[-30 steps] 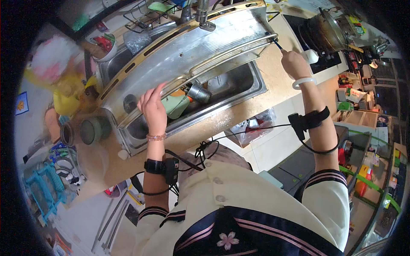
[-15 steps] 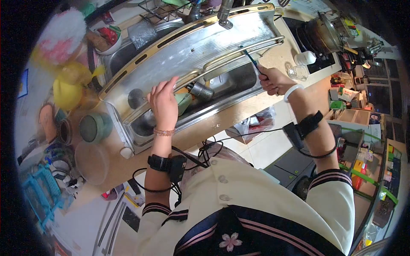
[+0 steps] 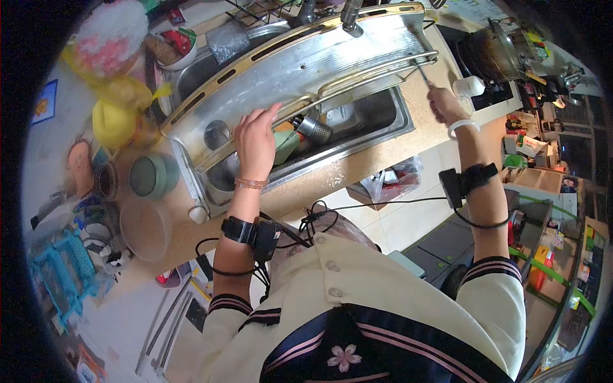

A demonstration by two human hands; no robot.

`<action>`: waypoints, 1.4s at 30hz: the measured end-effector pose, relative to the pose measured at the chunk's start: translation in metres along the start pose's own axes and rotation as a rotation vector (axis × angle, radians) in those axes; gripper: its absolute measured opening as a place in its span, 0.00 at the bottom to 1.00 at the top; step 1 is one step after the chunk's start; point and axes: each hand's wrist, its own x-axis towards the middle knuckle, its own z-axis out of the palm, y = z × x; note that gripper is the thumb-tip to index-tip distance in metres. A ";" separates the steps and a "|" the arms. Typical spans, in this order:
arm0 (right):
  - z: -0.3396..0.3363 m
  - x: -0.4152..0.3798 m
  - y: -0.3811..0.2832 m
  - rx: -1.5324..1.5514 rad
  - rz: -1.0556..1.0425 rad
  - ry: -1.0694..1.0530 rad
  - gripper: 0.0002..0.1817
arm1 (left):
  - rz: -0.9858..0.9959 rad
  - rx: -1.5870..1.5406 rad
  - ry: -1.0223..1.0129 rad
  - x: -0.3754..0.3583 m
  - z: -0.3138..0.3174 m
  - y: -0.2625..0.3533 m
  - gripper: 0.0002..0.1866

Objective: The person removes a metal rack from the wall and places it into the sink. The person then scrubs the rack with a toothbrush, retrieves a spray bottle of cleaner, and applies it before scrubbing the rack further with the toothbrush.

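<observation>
A long stainless steel shelf rack [image 3: 281, 83] with a rail [image 3: 377, 75] along its near side stands tilted over the sink [image 3: 377, 124]. My left hand [image 3: 254, 143] is closed over the near rail, left of its middle, with the fingertips over the bar. In my right hand [image 3: 449, 105] is a thin dark-blue toothbrush [image 3: 424, 75], its far end at the rail's right end. Below the rack, a perforated metal cylinder [image 3: 313, 129] and a green item [image 3: 285, 145] lie in the sink.
A faucet [image 3: 350, 19] reaches over the rack's back edge. To the right are a white bottle [image 3: 469, 86] and a pot [image 3: 488, 54] on the stove. A green jar [image 3: 150, 175] and a round translucent lid [image 3: 145, 228] sit at left. A plastic bag [image 3: 399, 179] lies below the counter.
My right hand has moved right and slightly up with the toothbrush, from mid-right of the rail to its right end. My left hand stays on the rack. The view has shifted slightly.
</observation>
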 end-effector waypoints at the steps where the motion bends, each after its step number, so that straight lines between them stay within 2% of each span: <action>1: 0.014 -0.022 -0.009 0.093 -0.025 -0.090 0.23 | 0.003 0.002 0.010 0.000 0.001 0.000 0.18; 2: 0.026 -0.036 -0.011 0.059 -0.048 -0.188 0.25 | 0.000 0.004 0.013 0.000 0.001 0.000 0.18; 3: 0.037 -0.044 -0.014 0.131 0.017 -0.321 0.25 | -0.001 0.004 0.016 0.000 0.002 0.000 0.18; 4: 0.053 -0.053 -0.016 0.138 0.022 -0.284 0.25 | 0.000 0.003 0.021 0.000 0.003 0.000 0.18; 9: 0.091 -0.070 -0.025 0.393 0.073 -0.645 0.25 | -0.010 0.028 0.011 -0.001 0.002 0.001 0.19; 11: 0.106 -0.084 -0.033 0.356 0.062 -0.692 0.26 | -0.009 0.010 0.013 -0.001 0.005 0.000 0.20; 15: 0.090 -0.068 -0.025 0.228 -0.058 -0.612 0.25 | -0.016 -0.028 0.006 0.000 0.005 -0.001 0.19; 17: 0.063 -0.048 -0.010 0.092 -0.204 -0.379 0.26 | -0.021 -0.030 -0.005 0.000 0.004 -0.001 0.19; 18: 0.045 -0.034 -0.004 0.064 -0.269 -0.349 0.26 | -0.018 -0.026 0.001 0.000 0.003 0.000 0.19; 20: 0.017 -0.022 -0.006 0.202 -0.011 -0.250 0.26 | -0.019 -0.022 -0.002 -0.001 0.002 0.001 0.18; 21: 0.003 -0.022 -0.010 0.223 0.036 -0.245 0.26 | -0.023 -0.020 -0.007 0.000 0.002 0.001 0.18; 24: -0.001 -0.017 -0.008 0.324 0.088 -0.332 0.26 | -0.026 -0.011 -0.006 0.000 -0.002 0.006 0.17; 25: 0.005 -0.028 -0.016 0.268 0.067 -0.321 0.27 | -0.022 -0.010 -0.006 0.001 -0.003 0.008 0.17; 29: 0.044 -0.042 -0.019 0.221 -0.047 -0.616 0.27 | -0.034 -0.016 0.000 0.000 0.002 0.004 0.18; 30: 0.051 -0.040 -0.022 0.015 -0.115 -0.631 0.22 | -0.036 -0.020 0.000 0.001 0.002 0.004 0.18; 32: 0.037 -0.044 -0.029 -0.196 -0.410 -0.483 0.17 | -0.032 -0.028 0.004 0.001 0.002 0.003 0.18; 33: 0.022 -0.040 -0.034 -0.356 -0.435 -0.462 0.16 | -0.025 -0.031 0.006 0.000 0.002 0.002 0.18; 35: -0.008 -0.033 -0.044 -0.681 -0.487 -0.418 0.25 | -0.023 -0.031 0.005 0.001 0.002 0.001 0.18; 37: -0.030 -0.002 -0.042 -0.748 -0.488 -0.407 0.16 | -0.038 -0.024 -0.002 0.000 0.002 0.001 0.18; 38: -0.041 0.013 -0.041 -0.782 -0.488 -0.401 0.15 | -0.032 -0.013 0.008 0.000 0.002 0.002 0.18; 40: -0.046 0.039 -0.055 -1.094 -0.520 -0.329 0.22 | -0.021 0.015 0.019 -0.001 0.001 0.003 0.18; 42: -0.040 0.044 -0.058 -1.165 -0.703 -0.240 0.23 | -0.025 0.011 0.014 0.000 0.001 0.002 0.19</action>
